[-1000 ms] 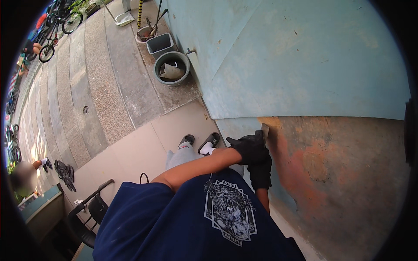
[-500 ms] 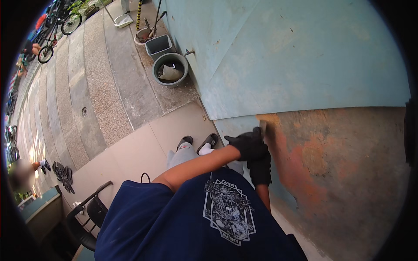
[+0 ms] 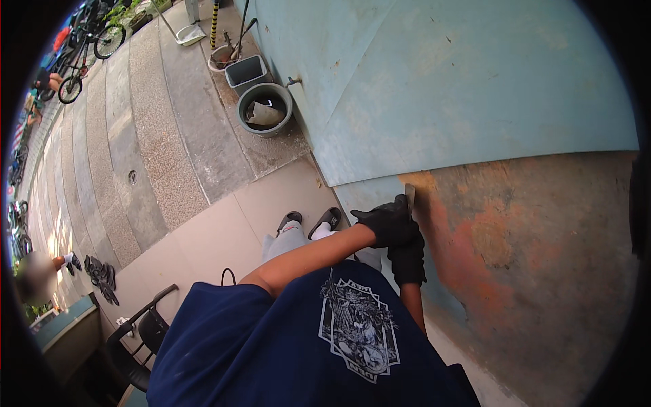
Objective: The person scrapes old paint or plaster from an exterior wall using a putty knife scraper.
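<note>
Both hands wear black gloves and are brought together low against the wall on my right. My left hand (image 3: 384, 224) reaches across my body, its fingers closed around the upper part of a scraper. The scraper's flat metal blade (image 3: 410, 192) sticks out above the gloves, at the border between blue paint and the stripped patch (image 3: 502, 251). My right hand (image 3: 406, 260) is just below, closed and pressed up against the left one, apparently on the scraper's handle. The handle itself is hidden by the gloves.
Light blue wall surface (image 3: 488, 88) overhangs the stripped patch with a long edge. Ahead stand a round grey tub (image 3: 288, 112) and a rectangular grey bin (image 3: 245, 70). A black chair (image 3: 153, 328) is at lower left, near dark footwear (image 3: 100, 277). A person (image 3: 35, 278) and bicycles (image 3: 80, 64) are farther left.
The blade has shifted slightly upward along the paint border, and both gloved hands have moved a little with it. My grip looks the same.
</note>
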`<state>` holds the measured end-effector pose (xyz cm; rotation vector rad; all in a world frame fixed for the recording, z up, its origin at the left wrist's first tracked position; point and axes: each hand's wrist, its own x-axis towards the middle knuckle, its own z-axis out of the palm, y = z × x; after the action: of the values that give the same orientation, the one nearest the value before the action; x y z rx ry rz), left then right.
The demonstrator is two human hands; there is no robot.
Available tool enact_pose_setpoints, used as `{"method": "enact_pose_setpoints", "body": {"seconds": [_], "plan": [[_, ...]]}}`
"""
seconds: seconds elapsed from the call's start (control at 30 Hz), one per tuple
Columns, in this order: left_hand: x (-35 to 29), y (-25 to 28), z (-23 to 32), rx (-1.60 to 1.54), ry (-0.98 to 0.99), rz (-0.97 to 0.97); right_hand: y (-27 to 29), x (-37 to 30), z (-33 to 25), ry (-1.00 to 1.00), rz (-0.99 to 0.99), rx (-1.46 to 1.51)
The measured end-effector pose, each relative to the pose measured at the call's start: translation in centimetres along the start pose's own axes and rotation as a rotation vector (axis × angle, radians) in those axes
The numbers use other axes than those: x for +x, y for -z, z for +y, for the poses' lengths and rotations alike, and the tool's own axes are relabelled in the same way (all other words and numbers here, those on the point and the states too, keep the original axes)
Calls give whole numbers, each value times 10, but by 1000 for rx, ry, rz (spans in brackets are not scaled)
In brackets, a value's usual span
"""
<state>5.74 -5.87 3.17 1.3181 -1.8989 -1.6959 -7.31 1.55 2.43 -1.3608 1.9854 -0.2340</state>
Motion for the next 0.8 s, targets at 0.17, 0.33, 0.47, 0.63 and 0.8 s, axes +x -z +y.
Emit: {"method": "enact_pose_setpoints", "body": {"seconds": [0.17,0.33,0.47,0.63,0.8], "plan": [[1,8,8,-33,-3,22,-7,16,25,249,124,-121],[-3,3,4,-62,47,2,-7,9,18,217,126,-38],[3,11,4,-166,128,-37,4,-1,-11,180,153,-190],[-1,10,8,-50,32,-35,-7,3,12,263,227,-106],[-5,13,10,-80,32,-35,-9,7,19,291,226,-8]]}}
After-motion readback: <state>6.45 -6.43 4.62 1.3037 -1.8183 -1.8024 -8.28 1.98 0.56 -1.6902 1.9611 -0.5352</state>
